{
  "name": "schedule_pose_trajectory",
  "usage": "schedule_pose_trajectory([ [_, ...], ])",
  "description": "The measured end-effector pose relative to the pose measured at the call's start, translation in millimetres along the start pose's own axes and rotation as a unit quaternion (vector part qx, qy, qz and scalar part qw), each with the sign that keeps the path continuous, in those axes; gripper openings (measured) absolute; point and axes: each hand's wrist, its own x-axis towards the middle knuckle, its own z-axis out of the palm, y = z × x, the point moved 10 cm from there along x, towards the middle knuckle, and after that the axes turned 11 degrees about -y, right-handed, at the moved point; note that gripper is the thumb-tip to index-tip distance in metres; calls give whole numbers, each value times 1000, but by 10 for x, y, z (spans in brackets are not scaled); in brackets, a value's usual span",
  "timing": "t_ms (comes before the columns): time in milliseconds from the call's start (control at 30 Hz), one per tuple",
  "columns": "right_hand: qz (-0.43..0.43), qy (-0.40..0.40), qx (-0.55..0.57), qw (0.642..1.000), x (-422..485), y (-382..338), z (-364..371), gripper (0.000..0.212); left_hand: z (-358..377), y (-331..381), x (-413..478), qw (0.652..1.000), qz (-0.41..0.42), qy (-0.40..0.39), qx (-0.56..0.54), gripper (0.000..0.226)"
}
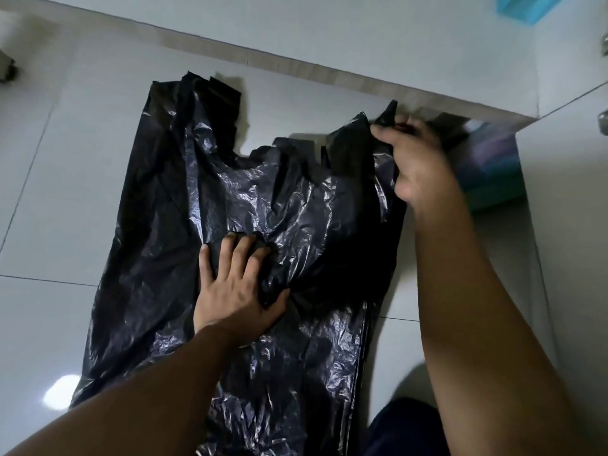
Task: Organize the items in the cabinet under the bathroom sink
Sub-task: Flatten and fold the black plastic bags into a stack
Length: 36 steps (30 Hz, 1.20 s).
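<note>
A black plastic bag (184, 199) lies spread flat on the pale tiled floor (65, 159), its two handles pointing toward the wooden strip (329, 69) at the base of the cabinet. The left hand (235, 291) rests palm-down on the middle of the bag, fingers bent and thumb drawn in so a bunch of plastic is gathered between them. The right hand (418, 159) curls its fingers round the bag's right handle (385, 115), just beside a blurred teal box (493, 189).
</note>
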Motion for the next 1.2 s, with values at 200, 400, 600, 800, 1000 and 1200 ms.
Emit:
schedule_pose_trajectory([
  [200,-73,39,-8,997,-21,-285,50,21,-36,30,6,1000,5,4,-9,81],
  [400,-153,105,-643,743,-254,-765,350,37,-29,29,4,1000,3,-3,-15,80],
  [600,-87,85,-519,846,-403,162,88,42,-29,24,6,1000,4,0,-17,80],
  [800,-38,63,-345,936,-407,475,59,10,-15,18,3,1000,1,-1,-11,80],
  [1000,-66,135,-99,984,-271,260,-370,17,-18,26,5,1000,0,1,-11,80],
  [1200,-255,236,-406,845,-601,-315,-249,40,-56,34,13,999,5,21,-24,78],
])
